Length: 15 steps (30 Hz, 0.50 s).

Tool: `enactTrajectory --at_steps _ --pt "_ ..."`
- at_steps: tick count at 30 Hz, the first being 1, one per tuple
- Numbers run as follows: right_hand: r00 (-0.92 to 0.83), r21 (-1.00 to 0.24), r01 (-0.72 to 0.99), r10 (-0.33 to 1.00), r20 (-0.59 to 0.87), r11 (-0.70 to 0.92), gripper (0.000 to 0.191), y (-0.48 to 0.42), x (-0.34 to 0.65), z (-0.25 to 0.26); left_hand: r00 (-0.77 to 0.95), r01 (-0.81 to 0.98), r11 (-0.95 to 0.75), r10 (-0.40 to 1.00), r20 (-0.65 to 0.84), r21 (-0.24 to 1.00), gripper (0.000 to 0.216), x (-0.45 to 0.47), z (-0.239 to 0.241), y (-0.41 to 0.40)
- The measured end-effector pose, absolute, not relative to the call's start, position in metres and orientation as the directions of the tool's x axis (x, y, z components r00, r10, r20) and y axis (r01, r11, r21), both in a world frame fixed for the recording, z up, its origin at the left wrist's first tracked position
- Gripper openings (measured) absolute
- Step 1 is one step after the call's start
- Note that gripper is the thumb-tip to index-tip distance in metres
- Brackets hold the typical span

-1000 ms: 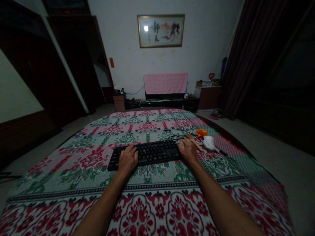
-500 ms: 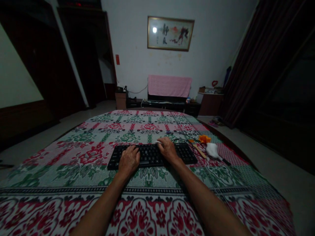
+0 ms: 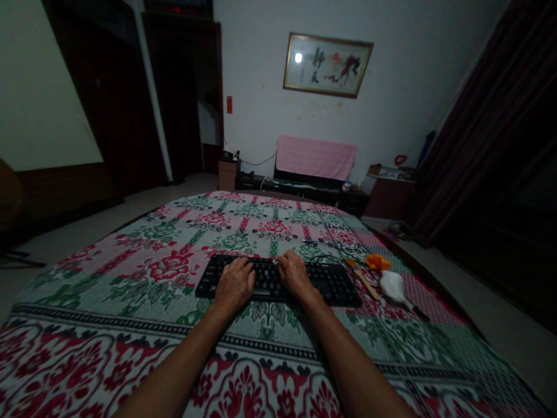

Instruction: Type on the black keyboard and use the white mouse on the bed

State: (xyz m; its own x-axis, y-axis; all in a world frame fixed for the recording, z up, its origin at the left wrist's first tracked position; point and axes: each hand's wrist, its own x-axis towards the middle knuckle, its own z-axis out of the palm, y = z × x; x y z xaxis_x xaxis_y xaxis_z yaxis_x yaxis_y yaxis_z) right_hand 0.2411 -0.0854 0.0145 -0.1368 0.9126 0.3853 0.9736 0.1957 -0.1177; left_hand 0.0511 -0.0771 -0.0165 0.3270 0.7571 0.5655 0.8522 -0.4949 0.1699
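A black computer keyboard lies on the patterned cloth in front of me, slightly tilted in view. My left hand rests palm down over its left part, fingers stretched across the keys and holding nothing. Over the keys right of the middle is my right hand, its fingers curled together. A small white thing shows at those fingertips, too small to name. Both hands cover some of the keys.
Right of the keyboard lie a flat wooden stick, a crumpled orange cloth, a white fluffy thing with a black end and black cable. A purple-ended item lies behind. The floral cloth covers the table.
The view has turned and tilted, so the keyboard and room sit differently in the picture. My right fingers are drawn in slightly lower over the keys; my left hand stays at its place.
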Motion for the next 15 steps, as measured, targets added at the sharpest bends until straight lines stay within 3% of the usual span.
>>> enactTrajectory --at_steps 8,15 --pt "-0.128 -0.135 0.973 0.929 0.346 0.185 0.022 -0.092 0.249 0.023 0.315 0.848 -0.493 0.764 0.564 0.193 0.029 0.052 -0.015 -0.079" --pt "-0.015 -0.275 0.937 0.812 0.583 0.215 0.024 -0.075 0.261 0.016 0.316 0.835 -0.505 0.766 0.559 0.220 0.027 0.052 -0.015 -0.078"
